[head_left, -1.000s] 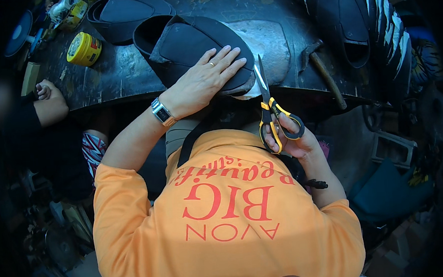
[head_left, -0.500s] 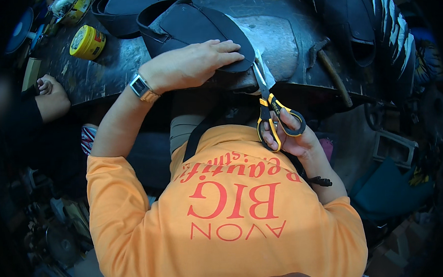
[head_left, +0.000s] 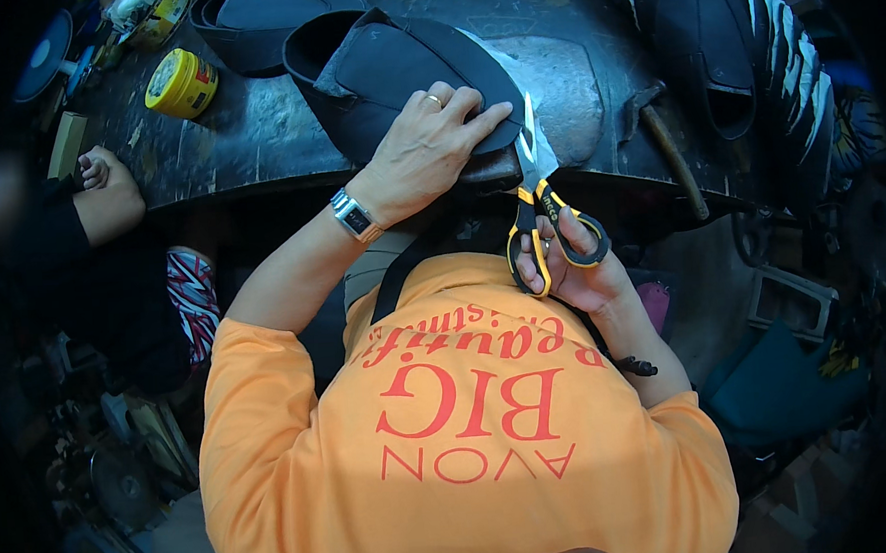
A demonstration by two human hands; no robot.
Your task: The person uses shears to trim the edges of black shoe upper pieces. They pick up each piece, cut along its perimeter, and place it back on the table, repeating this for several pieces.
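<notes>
A black shoe upper with a stitched collar rests on the dark worktable. My left hand grips its near edge, the index finger stretched along the toe end and the other fingers curled; what lies under the palm is hidden. In my right hand are scissors with black and yellow handles, fingers through the loops. Their blades point away from me, parted a little, against the upper's right edge. A pale scrap shows beside the blades.
A hammer lies to the right on the worktable. Another black upper is behind mine, and more uppers are stacked far right. A yellow tub stands left, near another person's hand.
My left hand has gone from lying flat on the upper to gripping its near edge with curled fingers. The upper has shifted slightly right. The scissors stay near its edge.
</notes>
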